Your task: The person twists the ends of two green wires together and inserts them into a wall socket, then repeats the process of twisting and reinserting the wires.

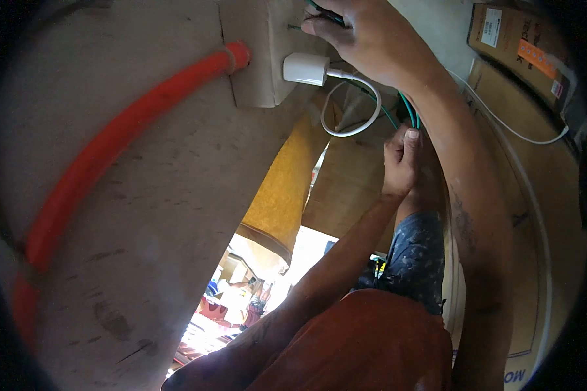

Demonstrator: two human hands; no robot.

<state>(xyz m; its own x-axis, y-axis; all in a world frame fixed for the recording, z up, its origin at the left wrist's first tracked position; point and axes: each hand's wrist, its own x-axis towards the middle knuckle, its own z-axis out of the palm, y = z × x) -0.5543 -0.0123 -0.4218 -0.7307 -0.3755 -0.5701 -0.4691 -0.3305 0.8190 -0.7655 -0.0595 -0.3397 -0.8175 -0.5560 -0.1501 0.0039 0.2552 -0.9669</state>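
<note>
My left hand [401, 159] is closed around green wires [408, 109], with its thumb on top of them. Higher up, my right hand [365, 29] is pinched at the frame's top edge on a dark green cable [325, 12]. Just below and left of my right hand, a white plug adapter [306, 69] sits against a pale box-like block [254, 65]. Its white cable [379, 107] loops beneath my right wrist. Some of the green wires pass behind my right forearm.
A thick red pipe [120, 124] curves along the grey wall [169, 189] on the left. Cardboard boxes [528, 176] stand at the right, with a white cord [502, 122] hanging before them. A yellow-brown panel [279, 189] borders a bright opening, where people are visible far below.
</note>
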